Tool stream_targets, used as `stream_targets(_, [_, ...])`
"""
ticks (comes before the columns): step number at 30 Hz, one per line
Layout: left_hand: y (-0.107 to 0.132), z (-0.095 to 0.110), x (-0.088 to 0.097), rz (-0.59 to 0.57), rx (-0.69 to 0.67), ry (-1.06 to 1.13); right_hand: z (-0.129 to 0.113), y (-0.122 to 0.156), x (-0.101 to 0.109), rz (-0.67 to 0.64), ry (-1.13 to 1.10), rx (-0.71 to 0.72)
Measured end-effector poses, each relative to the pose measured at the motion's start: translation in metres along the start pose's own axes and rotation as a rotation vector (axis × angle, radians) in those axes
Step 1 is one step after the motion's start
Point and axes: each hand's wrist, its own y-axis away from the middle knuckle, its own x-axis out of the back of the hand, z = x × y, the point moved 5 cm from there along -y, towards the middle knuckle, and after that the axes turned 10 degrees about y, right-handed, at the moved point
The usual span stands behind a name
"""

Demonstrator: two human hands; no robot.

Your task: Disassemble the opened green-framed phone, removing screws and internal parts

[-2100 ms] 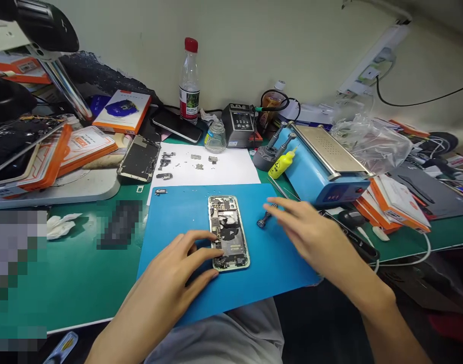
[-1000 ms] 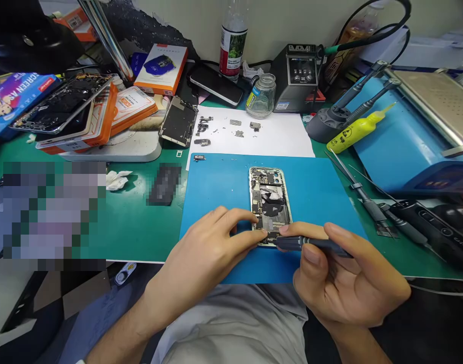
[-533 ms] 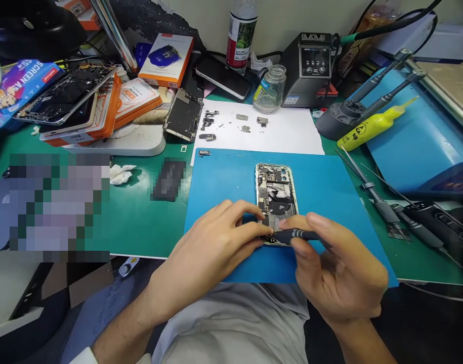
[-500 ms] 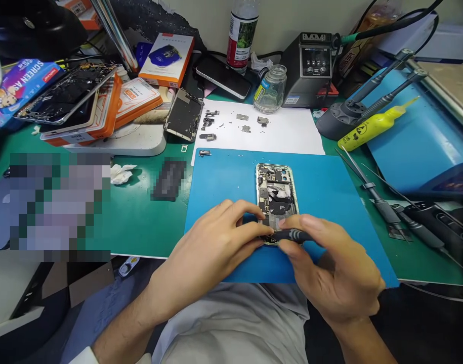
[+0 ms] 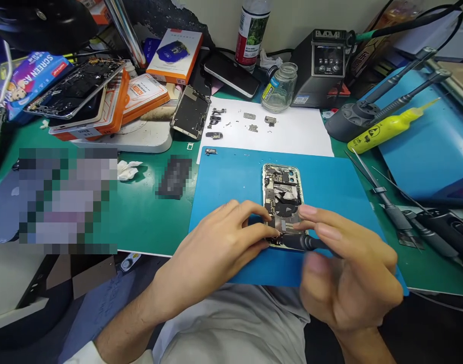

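My left hand (image 5: 227, 245), fingers apart, touches the opened phone (image 5: 286, 205), presumably steadying it. My blurred right hand (image 5: 354, 273) surrounds the screwdriver (image 5: 296, 241); I cannot tell whether it grips.

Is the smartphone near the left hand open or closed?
Open: the smartphone lies uncovered on the blue mat, with its circuit board exposed.

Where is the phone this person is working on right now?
In the head view, the opened phone lies right of centre on the blue mat, its lower end between the left hand and the right hand.
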Motion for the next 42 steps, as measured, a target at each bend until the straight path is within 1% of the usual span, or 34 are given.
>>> stream_targets(1, [0.0,0.0,0.0,-0.001,0.002,0.004,0.001,0.001,0.0,0.004,-0.021,-0.024])
stream_targets(5, [-0.001,-0.001,0.0,0.001,0.0,0.002,0.001,0.002,0.001,0.013,-0.026,-0.013])
stream_targets(8, [-0.001,-0.001,-0.001,-0.008,0.006,0.009,0.003,0.003,0.001,0.017,-0.095,-0.066])
stream_targets(12, [0.0,-0.001,-0.001,-0.004,0.009,0.024,0.001,0.002,0.002,0.021,-0.109,-0.029])
stream_targets(18, [0.0,0.0,0.0,0.002,-0.008,0.002,0.006,0.005,0.002,0.022,-0.103,-0.158])
stream_targets(21, [0.0,0.0,0.0,-0.007,0.006,-0.005,0.008,0.006,0.002,0.023,-0.16,-0.233])
stream_targets(24, [0.0,0.0,-0.001,-0.015,0.007,0.003,0.012,0.008,0.004,0.058,-0.201,-0.294])
stream_targets(29, [0.001,0.0,0.001,0.029,-0.005,0.017,0.012,0.014,0.012,0.119,-0.072,-0.258])
stream_targets(32, [0.002,0.001,0.002,0.046,-0.016,0.029,0.014,0.016,0.015,0.155,-0.083,-0.308])
stream_targets(34, [0.003,0.001,0.003,0.064,-0.017,0.053,0.012,0.013,0.015,0.164,-0.081,-0.289])
stream_targets(37, [0.003,-0.001,0.006,0.12,0.003,0.149,0.007,0.004,0.013,0.121,-0.029,-0.213])
stream_targets(39, [0.003,-0.001,0.009,0.158,0.024,0.231,0.006,-0.001,0.01,0.083,-0.019,-0.196])
stream_targets(42, [0.003,-0.001,0.012,0.189,0.044,0.287,0.005,0.0,0.008,0.076,-0.027,-0.178])
